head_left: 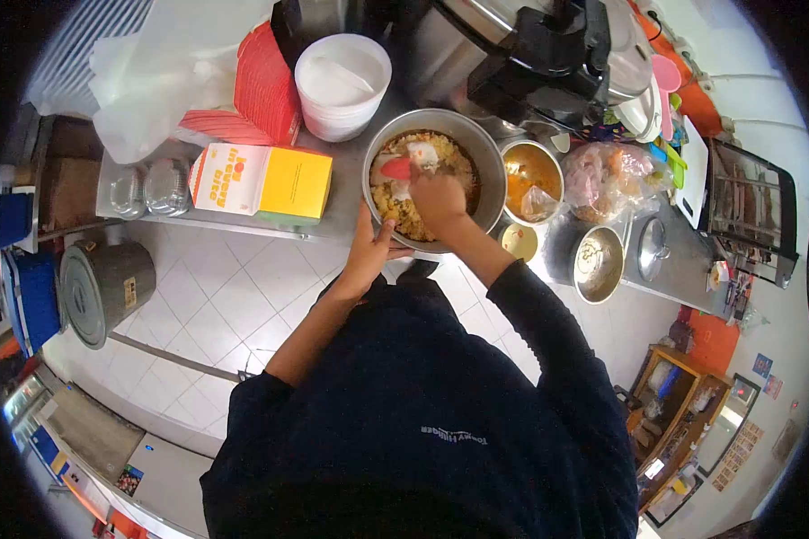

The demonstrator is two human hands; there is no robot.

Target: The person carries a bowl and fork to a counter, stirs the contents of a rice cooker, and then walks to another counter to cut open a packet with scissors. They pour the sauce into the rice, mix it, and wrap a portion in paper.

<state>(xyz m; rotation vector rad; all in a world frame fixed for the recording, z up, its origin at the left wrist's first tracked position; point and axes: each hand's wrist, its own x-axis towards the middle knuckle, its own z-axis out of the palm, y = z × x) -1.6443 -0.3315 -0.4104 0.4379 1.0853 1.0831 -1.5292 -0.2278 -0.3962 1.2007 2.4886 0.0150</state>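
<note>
A large round metal bowl (493, 199) stands near the counter's front edge. Inside it lies a crumbly yellow-brown food mixture (388, 202) with a white patch on top and dark liquid along the far side. My left hand (367, 253) grips the bowl's near left side, thumb by the rim and fingers round the outside. Over the mixture, my right hand (439, 202) is closed round a red spoon-like utensil (395, 168), whose head rests on the food. Its handle is mostly hidden by my fingers.
Right of the bowl stand a pot of orange sauce (523, 171), plastic bags of food (607, 180) and a smaller metal bowl (598, 262). Left are a yellow-and-white box (295, 182), stacked white tubs (342, 117) and red cartons (265, 85). A large cooker (463, 54) stands behind.
</note>
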